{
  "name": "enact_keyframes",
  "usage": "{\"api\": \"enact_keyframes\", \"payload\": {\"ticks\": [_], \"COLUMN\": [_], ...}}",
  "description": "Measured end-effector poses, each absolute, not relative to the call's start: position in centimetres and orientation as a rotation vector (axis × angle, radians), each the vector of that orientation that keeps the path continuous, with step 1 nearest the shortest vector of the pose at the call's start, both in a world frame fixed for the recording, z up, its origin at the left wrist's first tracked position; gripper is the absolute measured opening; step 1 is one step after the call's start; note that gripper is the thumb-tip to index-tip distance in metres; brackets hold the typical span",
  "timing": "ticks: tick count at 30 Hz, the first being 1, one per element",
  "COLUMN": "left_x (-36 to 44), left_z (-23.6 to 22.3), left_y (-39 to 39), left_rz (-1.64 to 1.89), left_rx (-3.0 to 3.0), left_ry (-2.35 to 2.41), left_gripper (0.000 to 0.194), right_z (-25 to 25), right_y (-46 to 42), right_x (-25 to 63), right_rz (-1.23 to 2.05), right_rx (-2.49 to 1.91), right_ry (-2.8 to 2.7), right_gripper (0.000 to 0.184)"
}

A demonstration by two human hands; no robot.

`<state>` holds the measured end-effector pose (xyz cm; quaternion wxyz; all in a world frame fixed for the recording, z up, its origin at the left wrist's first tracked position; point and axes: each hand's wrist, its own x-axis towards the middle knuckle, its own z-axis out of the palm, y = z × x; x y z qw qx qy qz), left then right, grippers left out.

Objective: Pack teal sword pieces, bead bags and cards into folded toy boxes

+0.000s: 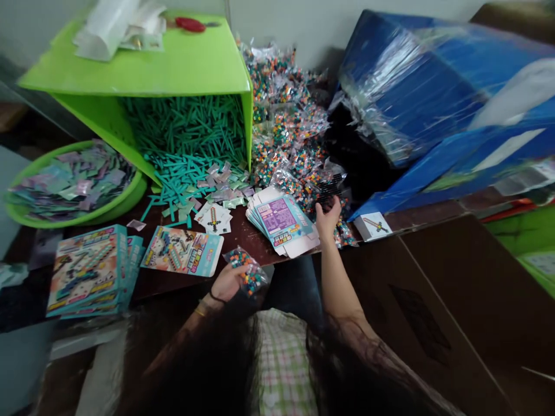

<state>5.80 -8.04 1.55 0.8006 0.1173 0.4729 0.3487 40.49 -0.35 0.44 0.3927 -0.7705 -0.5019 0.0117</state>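
My left hand (228, 282) is closed around a small clear bag of coloured beads (247, 271), held just in front of the dark table's near edge. My right hand (327, 215) reaches forward with its fingers curled on the pile of bead bags (289, 133), beside a fanned stack of flat unfolded cartons (281, 222). What those fingers grip is hidden. My long dark hair and checked shirt fill the bottom of the view.
A tipped green bin (143, 75) spills teal sticks (191, 144). A green basin (125, 202) holds small foil packets. Finished boxes (89, 271) are stacked at left, and one flat carton (182, 251) lies beside them. Blue wrapped bundles (433, 92) and a brown cardboard box (455, 300) lie at right.
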Motion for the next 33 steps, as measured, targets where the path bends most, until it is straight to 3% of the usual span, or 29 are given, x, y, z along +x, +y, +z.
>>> {"api": "enact_keyframes", "payload": {"ticks": [6,11,18,22,25,29,33], "left_x": [5.6,5.3,6.7,6.5,6.3,7.0,8.2], "left_z": [1.3,1.6,-0.2,-0.9,-1.0,-0.3,1.6], "left_y": [-8.0,-7.1,-6.8,-6.9,-6.9,-7.2,-7.6], "left_rz": [0.928,0.990,0.932,0.959,0.995,1.090,1.227], "left_rx": [0.232,0.181,0.191,0.185,0.172,0.176,0.310], "left_ry": [0.995,0.941,0.953,0.957,0.972,0.950,0.816], "left_gripper": [0.028,0.018,0.018,0.025,0.026,0.033,0.049], "right_z": [1.8,0.3,0.3,0.1,-0.5,-0.2,0.7], "right_y": [-0.5,-4.9,-3.2,-2.4,-3.1,-5.5,-8.9], "right_x": [37.7,28.6,29.5,31.9,31.9,28.9,23.3], "right_rz": [0.138,0.553,0.443,0.242,0.199,0.153,0.325], "right_rx": [-1.725,-1.399,-1.547,-1.782,-1.886,-1.853,-1.688], "right_ry": [-1.039,-1.521,-1.685,-2.011,-1.999,-1.808,-1.940], "right_gripper": [0.047,0.027,0.035,0.052,0.047,0.049,0.058]}}
